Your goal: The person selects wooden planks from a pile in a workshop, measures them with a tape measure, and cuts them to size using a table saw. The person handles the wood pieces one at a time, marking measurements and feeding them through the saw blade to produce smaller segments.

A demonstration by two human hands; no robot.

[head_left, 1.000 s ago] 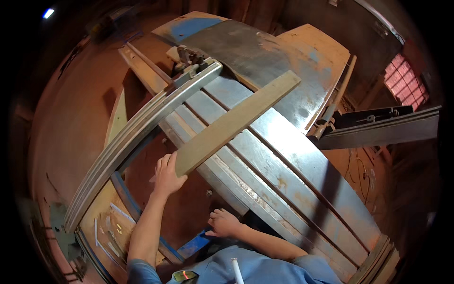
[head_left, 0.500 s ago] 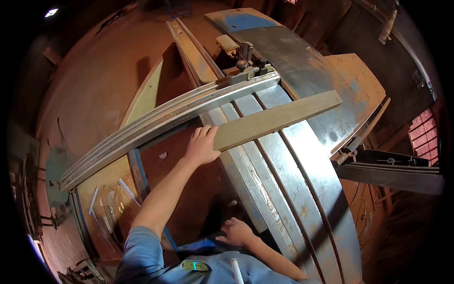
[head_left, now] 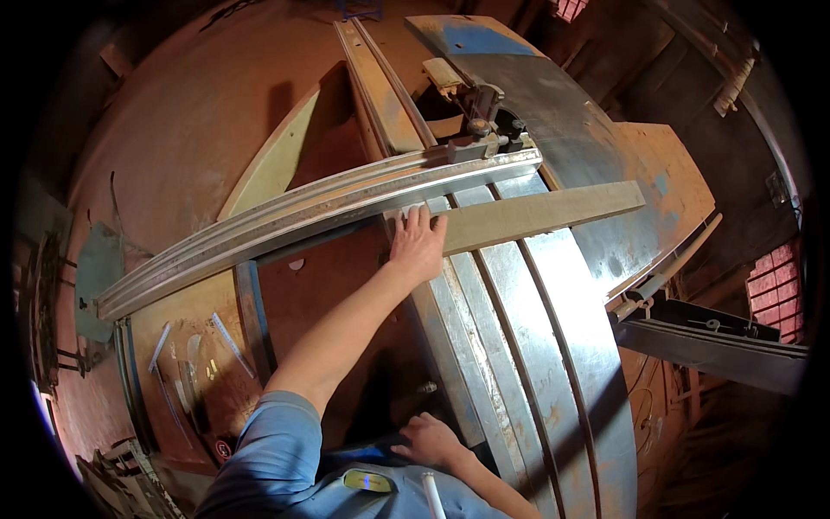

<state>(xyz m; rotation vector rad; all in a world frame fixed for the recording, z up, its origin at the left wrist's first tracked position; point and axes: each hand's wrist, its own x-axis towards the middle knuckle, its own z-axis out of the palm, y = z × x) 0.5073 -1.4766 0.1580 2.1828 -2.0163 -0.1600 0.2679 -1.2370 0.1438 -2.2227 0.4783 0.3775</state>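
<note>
A long, flat wooden board [head_left: 545,214] lies across the grooved metal machine table [head_left: 553,285], its far right end reaching over a darker metal surface. My left hand [head_left: 418,245] is at the board's left end, fingers stretched out toward the long metal fence [head_left: 346,195], thumb side against the wood. It is open rather than wrapped round the board. Close to my body, my right hand [head_left: 432,441] rests by the table's near left edge, fingers loosely bent and apart, with nothing visible in it.
A clamp-like stop with a knob [head_left: 480,130] sits on the fence's right end. Beyond it runs a long rail [head_left: 380,86]. Left of my arm, a wooden surface [head_left: 207,303] carries a folding rule [head_left: 232,344] and small scraps. A dark beam [head_left: 709,346] juts out at the right.
The view has shifted. The board now lies nearer the fence, and my left hand has gone forward with its end. My right hand's fingers have relaxed a little; it stays near the table edge.
</note>
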